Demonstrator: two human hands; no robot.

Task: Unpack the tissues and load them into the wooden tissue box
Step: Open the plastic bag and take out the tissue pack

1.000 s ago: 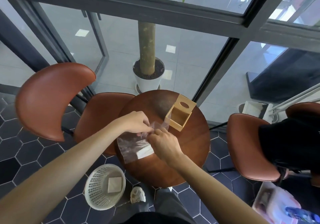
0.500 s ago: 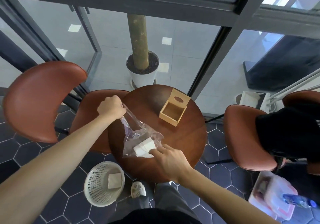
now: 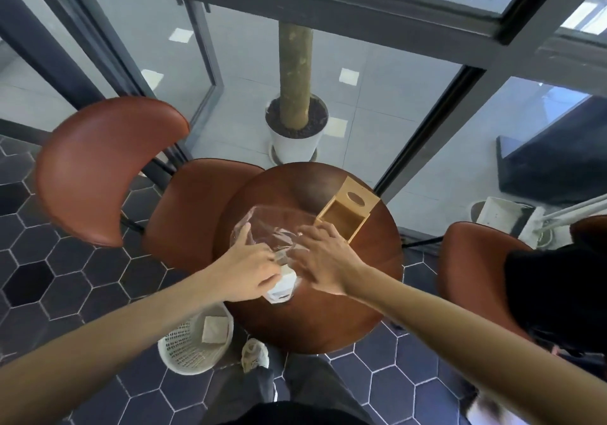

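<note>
We see the white tissues [image 3: 281, 288] lying at the centre of the frame on the round wooden surface [image 3: 328, 319], inside the near end of a clear plastic bag [image 3: 272, 227]. Our left hand [image 3: 244, 265] rests on the bag's left side, our right hand [image 3: 323, 253] on its right; whether either grip pinches the plastic we cannot tell. The wooden tissue box [image 3: 346, 209] stands open just beyond the right hand. A white basket [image 3: 184, 349] sits on the floor, lower left.
</note>
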